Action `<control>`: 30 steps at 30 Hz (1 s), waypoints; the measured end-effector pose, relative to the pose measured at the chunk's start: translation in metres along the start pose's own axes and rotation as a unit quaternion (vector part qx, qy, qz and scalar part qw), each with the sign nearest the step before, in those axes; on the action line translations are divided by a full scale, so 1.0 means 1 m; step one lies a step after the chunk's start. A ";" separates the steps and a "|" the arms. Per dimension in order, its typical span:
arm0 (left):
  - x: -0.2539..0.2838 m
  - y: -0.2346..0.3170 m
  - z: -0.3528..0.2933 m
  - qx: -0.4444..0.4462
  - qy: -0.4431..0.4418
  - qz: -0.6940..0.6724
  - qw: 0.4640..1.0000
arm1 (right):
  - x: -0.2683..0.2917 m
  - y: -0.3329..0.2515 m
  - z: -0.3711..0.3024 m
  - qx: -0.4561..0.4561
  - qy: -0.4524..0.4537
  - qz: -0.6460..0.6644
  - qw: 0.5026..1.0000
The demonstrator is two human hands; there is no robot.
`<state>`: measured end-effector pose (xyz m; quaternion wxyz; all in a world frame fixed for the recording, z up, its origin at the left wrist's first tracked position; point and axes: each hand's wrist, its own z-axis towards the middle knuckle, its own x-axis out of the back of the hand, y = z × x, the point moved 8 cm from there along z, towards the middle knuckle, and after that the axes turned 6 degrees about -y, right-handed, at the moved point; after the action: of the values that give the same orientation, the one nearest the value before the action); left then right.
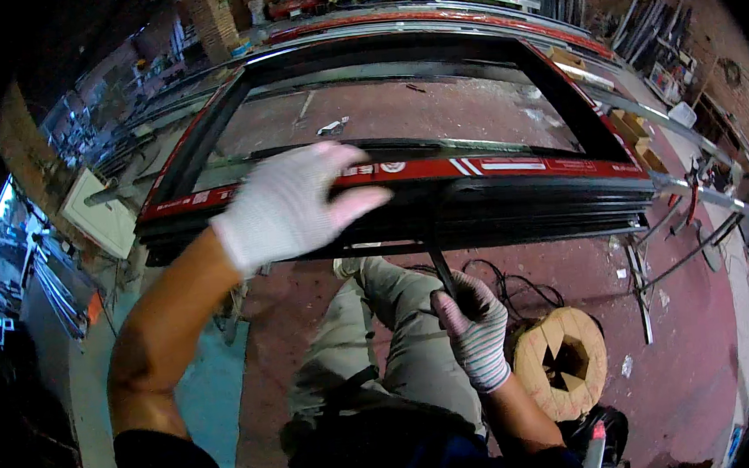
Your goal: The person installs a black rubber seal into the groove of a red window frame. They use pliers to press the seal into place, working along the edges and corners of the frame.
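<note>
A stack of black rectangular frames [513,205] lies before me, red printed tape [580,165] running along its upper near edge. My left hand [288,201], in a white knit glove with pink fingers, is over the left part of that near edge. Its thumb stands apart from the fingers and nothing shows between them; whether it touches the frame I cannot tell. Below the stack, in front of my right leg, my right hand [475,327] in a striped glove is closed on a thin black flexible strip [442,270]. The strip runs upward to the near edge of the frame.
A large paper-wrapped roll [591,358] with a hollow core stands on the floor at my right, beside loose black cord [519,284]. Metal rails [715,198] support the stack at right. Long bars [472,19] lie beyond it. A white panel [96,216] leans at left.
</note>
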<state>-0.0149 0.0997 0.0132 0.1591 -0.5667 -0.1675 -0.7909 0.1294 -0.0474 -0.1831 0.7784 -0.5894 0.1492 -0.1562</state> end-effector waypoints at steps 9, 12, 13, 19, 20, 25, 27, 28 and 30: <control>0.040 -0.116 -0.097 0.040 -0.006 0.093 0.995 | 0.015 -0.017 0.012 0.035 -0.011 0.042 0.998; 0.031 -0.113 -0.092 0.065 -0.010 0.073 0.995 | 0.021 -0.022 0.011 0.024 -0.011 0.066 0.997; 0.029 -0.109 -0.089 0.063 -0.008 0.064 0.996 | 0.022 -0.022 0.011 0.018 -0.011 0.081 0.997; 0.010 -0.036 -0.033 0.043 0.044 0.085 0.994 | 0.037 -0.027 0.015 -0.030 0.026 0.149 0.988; 0.004 -0.026 -0.023 0.054 0.050 0.100 0.992 | 0.045 -0.029 0.018 -0.026 0.043 0.158 0.986; -0.018 0.022 0.028 0.135 0.014 0.118 0.984 | 0.089 -0.038 0.037 0.036 0.137 0.208 0.968; -0.021 0.035 0.040 0.126 0.018 0.106 0.986 | 0.098 -0.036 0.035 0.043 0.130 0.180 0.974; -0.019 0.039 0.041 0.145 0.004 0.110 0.983 | 0.098 -0.032 0.031 0.040 0.132 0.171 0.976; -0.023 0.042 0.042 0.135 0.026 0.106 0.985 | 0.103 -0.015 0.009 -0.007 0.138 0.131 0.982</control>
<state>0.0461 0.0826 0.0081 0.3212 -0.5335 -0.2074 -0.7545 0.2256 -0.0864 -0.1709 0.7597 -0.5433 0.3321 -0.1317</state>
